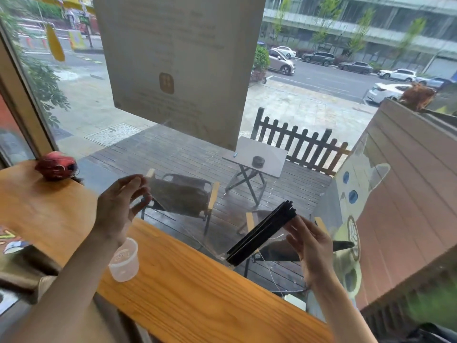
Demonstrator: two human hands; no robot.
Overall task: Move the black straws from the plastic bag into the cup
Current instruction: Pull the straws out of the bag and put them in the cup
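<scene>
Counter (197, 280); straws (262, 232) at right hand (311, 246)

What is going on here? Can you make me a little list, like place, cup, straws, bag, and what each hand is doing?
place: wooden counter by a window
cup: clear plastic cup, upright on the counter, no straws in it
straws: bundle of black straws, tilted, held up over the counter
bag: clear plastic bag, hard to see, stretched between the hands
left hand: left hand pinching the bag's corner
right hand: right hand gripping the straws
other: red object on the counter's far left
</scene>
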